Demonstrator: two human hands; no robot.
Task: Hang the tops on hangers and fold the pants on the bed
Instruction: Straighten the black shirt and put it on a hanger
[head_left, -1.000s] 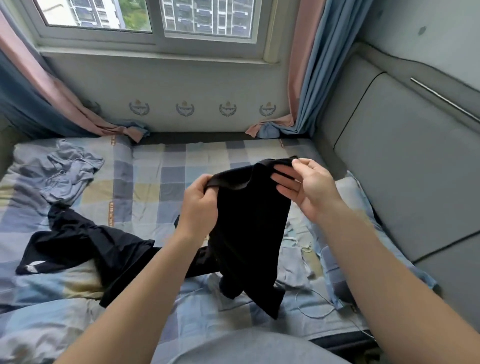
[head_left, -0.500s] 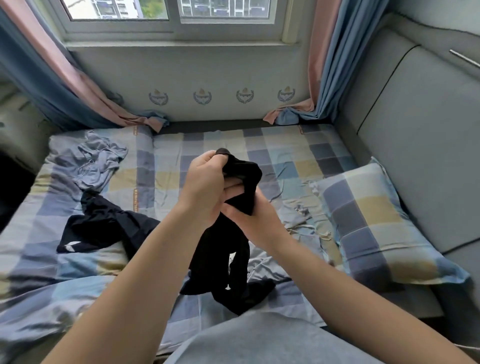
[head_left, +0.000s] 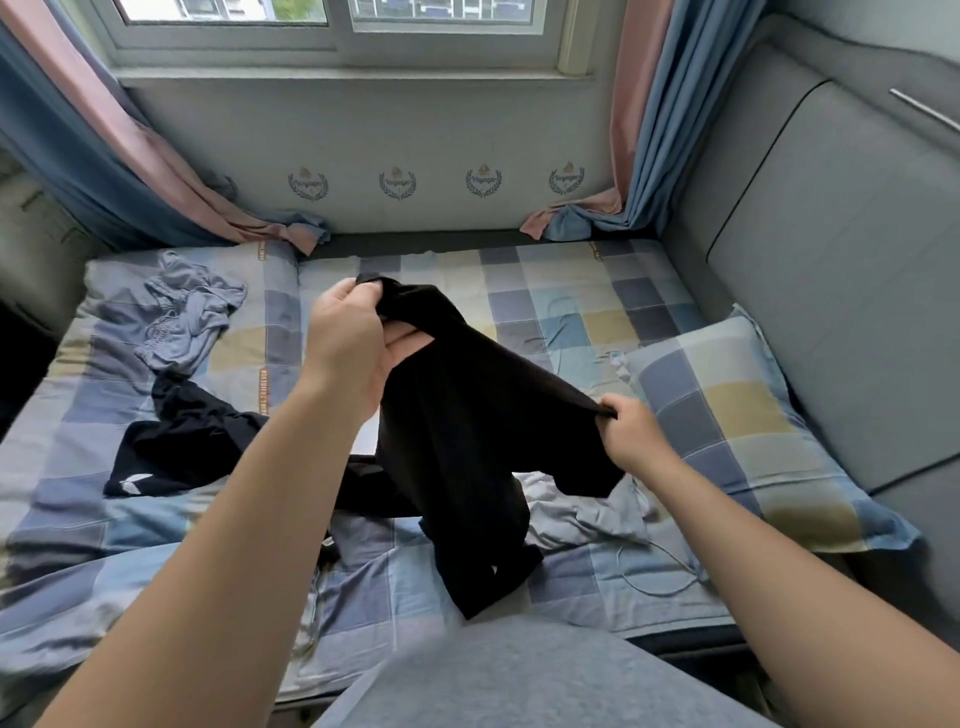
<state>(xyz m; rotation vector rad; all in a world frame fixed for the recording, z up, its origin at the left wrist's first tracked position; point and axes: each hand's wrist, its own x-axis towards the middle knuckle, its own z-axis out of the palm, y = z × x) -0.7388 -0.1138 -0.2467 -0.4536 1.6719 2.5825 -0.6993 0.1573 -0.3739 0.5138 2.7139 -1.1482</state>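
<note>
I hold a pair of black pants (head_left: 467, 441) up over the bed (head_left: 545, 291). My left hand (head_left: 348, 348) grips one end of the waistband high near the middle. My right hand (head_left: 631, 428) pinches the other end lower and to the right. The legs hang down onto the sheet. Another black garment (head_left: 182, 447) with a white logo lies crumpled on the left. A grey-blue garment (head_left: 187, 317) lies bunched at the far left. A light grey garment (head_left: 576, 509) lies under the hanging pants.
A checked pillow (head_left: 737, 426) lies at the right against the grey padded headboard (head_left: 831, 260). Pink and blue curtains (head_left: 639, 130) hang on both sides of the window at the far wall. A thin white cord (head_left: 660, 571) trails on the sheet.
My hands, together at the waistband half a second ago, have drawn apart. The right hand slid down and right along the waistband, spreading the pants open.
</note>
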